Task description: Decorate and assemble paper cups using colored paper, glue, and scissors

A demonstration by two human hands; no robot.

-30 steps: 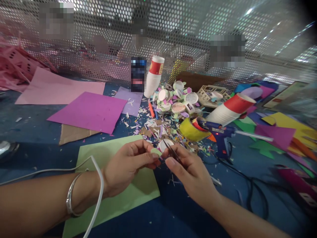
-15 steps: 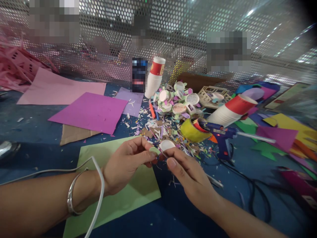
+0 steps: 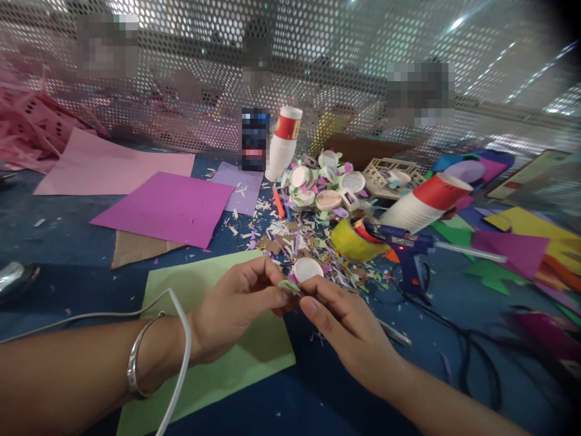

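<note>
My left hand (image 3: 236, 306) pinches a small light green paper piece (image 3: 287, 284) between thumb and forefinger, just above a light green sheet (image 3: 213, 369). My right hand (image 3: 347, 324) meets it from the right, its fingers closed around a thin dark tool that is now almost hidden. Its fingertips touch the green piece. A white round disc (image 3: 307, 268) lies on the paper scraps (image 3: 290, 239) just behind my fingertips. My left wrist wears a silver bangle (image 3: 134, 363), and a white cable (image 3: 179, 345) loops over that forearm.
A blue glue gun (image 3: 408, 245) and yellow tape roll (image 3: 354, 239) lie right of the scraps, with a black cord (image 3: 458, 357) trailing toward me. Paper cup stacks (image 3: 284, 142) (image 3: 424, 200), decorated lids (image 3: 327, 184), a magenta sheet (image 3: 167, 206) and pink sheet (image 3: 109, 163) lie before a perforated screen (image 3: 318, 72).
The thin dark blades, raised above my right fingers a second ago, have dropped and closed in at the green piece. Both hands have sunk slightly toward me.
</note>
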